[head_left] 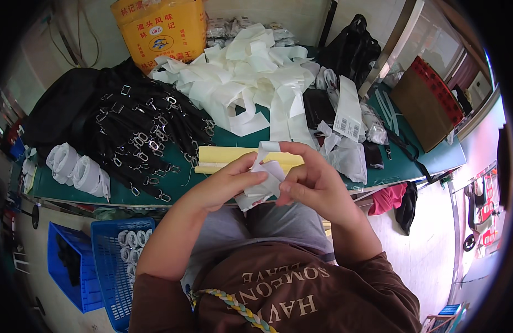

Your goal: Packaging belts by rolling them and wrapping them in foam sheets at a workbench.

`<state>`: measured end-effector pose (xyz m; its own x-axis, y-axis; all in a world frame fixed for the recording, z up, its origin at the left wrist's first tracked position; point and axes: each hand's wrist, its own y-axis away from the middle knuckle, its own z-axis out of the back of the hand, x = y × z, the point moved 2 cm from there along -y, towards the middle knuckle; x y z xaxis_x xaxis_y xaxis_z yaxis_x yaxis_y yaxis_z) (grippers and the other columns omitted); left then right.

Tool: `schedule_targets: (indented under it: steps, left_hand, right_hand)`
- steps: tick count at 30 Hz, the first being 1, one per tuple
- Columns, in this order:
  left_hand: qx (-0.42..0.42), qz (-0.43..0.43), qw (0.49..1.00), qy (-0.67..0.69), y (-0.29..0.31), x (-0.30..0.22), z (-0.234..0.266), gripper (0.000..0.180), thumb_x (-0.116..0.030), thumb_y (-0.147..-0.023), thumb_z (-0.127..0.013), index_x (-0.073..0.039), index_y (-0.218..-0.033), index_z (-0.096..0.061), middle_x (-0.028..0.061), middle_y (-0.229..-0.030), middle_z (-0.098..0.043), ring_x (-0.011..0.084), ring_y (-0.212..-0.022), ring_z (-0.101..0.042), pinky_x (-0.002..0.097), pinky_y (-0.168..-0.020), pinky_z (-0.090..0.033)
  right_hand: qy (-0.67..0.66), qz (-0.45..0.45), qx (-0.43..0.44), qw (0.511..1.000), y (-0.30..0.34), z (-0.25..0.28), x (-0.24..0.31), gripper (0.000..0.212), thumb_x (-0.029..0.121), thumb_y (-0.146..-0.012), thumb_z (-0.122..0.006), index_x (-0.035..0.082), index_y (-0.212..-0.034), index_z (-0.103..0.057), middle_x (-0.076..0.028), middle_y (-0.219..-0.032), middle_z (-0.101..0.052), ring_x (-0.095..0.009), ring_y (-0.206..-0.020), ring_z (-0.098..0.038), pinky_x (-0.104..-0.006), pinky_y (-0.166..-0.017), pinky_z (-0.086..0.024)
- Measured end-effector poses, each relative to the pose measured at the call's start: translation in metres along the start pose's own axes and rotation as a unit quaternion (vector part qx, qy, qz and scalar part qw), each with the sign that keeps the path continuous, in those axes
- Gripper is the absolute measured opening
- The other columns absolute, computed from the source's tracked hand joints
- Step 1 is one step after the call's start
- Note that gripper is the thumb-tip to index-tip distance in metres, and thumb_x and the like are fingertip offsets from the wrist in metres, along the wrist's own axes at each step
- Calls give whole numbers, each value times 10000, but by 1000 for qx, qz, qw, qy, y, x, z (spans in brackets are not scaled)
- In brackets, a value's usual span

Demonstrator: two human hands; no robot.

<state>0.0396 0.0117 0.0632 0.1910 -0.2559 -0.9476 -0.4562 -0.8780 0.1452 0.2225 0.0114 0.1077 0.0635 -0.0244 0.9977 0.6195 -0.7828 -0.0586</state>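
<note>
Over the table's front edge, both hands are raised together around a white strip (273,170) that looks like paper or thin fabric. My left hand (228,180) pinches it between thumb and fingers, and its lower part hangs in folds below them. My right hand (317,180) has its index finger stretched along the strip's upper loop, while the thumb and other fingers curl around the strip's right side. Just behind the hands lies a pale yellow folded piece (226,157). Farther back spreads a heap of loose white strips (239,72).
On the green table (234,140), black straps with metal clips (140,133) pile up at left, beside white rolls (79,169). A yellow carton (162,33) and black bag (353,50) stand behind. Small packets lie right, near a brown box (425,105). Blue baskets (104,261) sit below left.
</note>
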Motion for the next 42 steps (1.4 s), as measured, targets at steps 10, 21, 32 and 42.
schedule_targets:
  steps: [10,21,32,42]
  left_hand:
    - [60,75,995,26,11,6,-1,485,-128,-849,-610,-47,-1291,-429,40,-1085,-567,121,-989,-545,276,-846,-427]
    - [34,79,994,68,11,10,-3,433,-168,-872,-577,-43,-1270,-457,47,-1168,-547,130,-1073,-515,286,-900,-405]
    - [92,51,990,94,10,8,4,418,-201,-917,-539,-16,-1277,-438,69,-1189,-532,150,-1089,-517,298,-902,-424]
    - [95,50,987,116,1,2,3,389,-222,-911,-528,-5,-1225,-455,72,-1028,-590,144,-853,-591,278,-725,-480]
  right_hand:
    - [-24,94,-88,991,-19,12,5,365,41,-850,-558,-6,-1204,-480,-61,-829,-601,-103,-754,-575,-239,-697,-465]
    - [228,122,27,966,-11,14,1,237,41,-744,-712,11,-957,-611,-39,-828,-588,-98,-711,-558,-228,-643,-439]
    - [280,149,118,941,-15,7,-1,411,159,-735,-733,23,-1100,-603,-131,-1117,-547,-278,-1055,-535,-349,-903,-417]
    - [339,135,90,926,-16,7,0,473,114,-737,-718,25,-1169,-545,-131,-1105,-549,-293,-1028,-541,-352,-865,-436]
